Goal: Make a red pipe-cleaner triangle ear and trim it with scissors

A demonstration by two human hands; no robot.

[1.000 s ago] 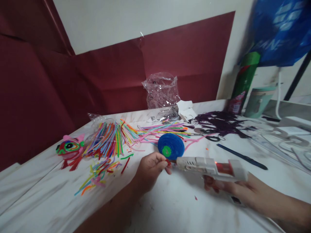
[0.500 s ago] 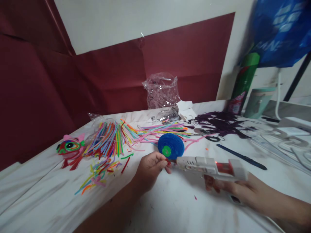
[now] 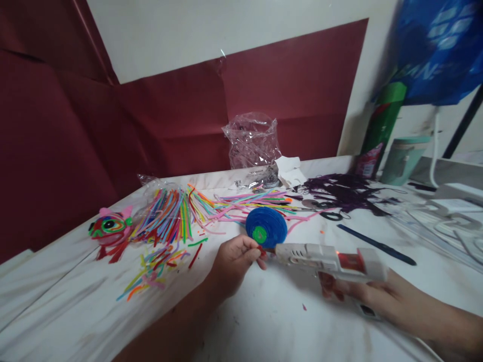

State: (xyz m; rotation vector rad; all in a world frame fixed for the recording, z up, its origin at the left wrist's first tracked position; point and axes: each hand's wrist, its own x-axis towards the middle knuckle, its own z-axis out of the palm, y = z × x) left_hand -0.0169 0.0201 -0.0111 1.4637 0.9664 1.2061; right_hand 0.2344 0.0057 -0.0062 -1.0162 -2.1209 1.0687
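Note:
My left hand (image 3: 236, 261) pinches a small red piece (image 3: 261, 250) between thumb and fingers. The nozzle of a white glue gun (image 3: 317, 257) points left at that piece, at or very near it. My right hand (image 3: 377, 296) is wrapped round the gun's handle, with fingers at its orange-red trigger. Just behind the red piece sits a round blue coil (image 3: 273, 226) with a green centre (image 3: 260, 234). Whether the nozzle touches the piece is too small to tell.
Bundles of colourful strips (image 3: 166, 216) and cut scraps (image 3: 151, 274) lie left, beside a fish-like craft figure (image 3: 110, 226). Behind are a clear plastic bag (image 3: 252, 141) and dark purple strands (image 3: 339, 191). At right are a dark blue strip (image 3: 377, 245), a green cup (image 3: 404, 160) and cables.
Both hands hold nearly the same pose. The whole view has shifted very slightly, and the glue gun still points at the red piece.

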